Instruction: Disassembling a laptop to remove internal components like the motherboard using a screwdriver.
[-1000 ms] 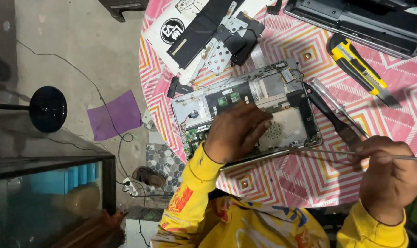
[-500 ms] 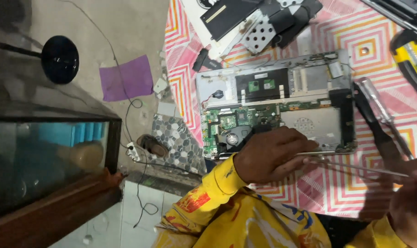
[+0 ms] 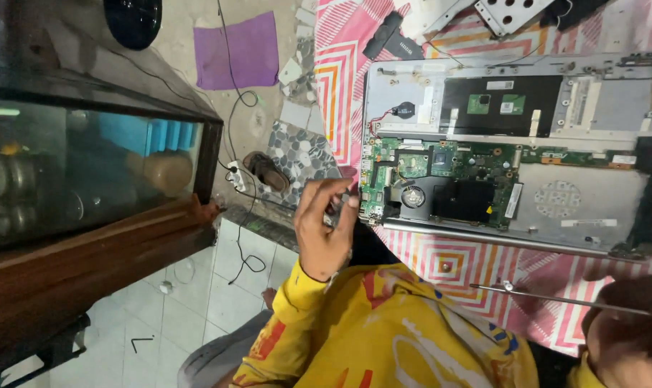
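Note:
An opened laptop (image 3: 592,208) lies on a round table under a pink patterned cloth (image 3: 441,262), its green circuit board (image 3: 441,162) and fan (image 3: 412,195) exposed. My left hand (image 3: 324,233), in a yellow sleeve, is at the laptop's near left corner. Its fingertips pinch a small dark part (image 3: 342,203) against the edge of the board. My right hand (image 3: 627,327) is at the lower right, partly out of frame, gripping a thin metal screwdriver shaft (image 3: 548,296) that lies across the cloth, just in front of the laptop.
A glass tank in a wooden frame (image 3: 89,179) stands on the left. On the floor are a purple cloth (image 3: 236,50), a power strip with cables (image 3: 234,174) and a sandal (image 3: 268,172). Metal brackets (image 3: 509,11) and a black part (image 3: 387,37) lie beyond the laptop.
My left hand has moved off the middle of the board to the laptop's left corner and closed on a small part. The view has swung left and closer. The right hand still grips the tool.

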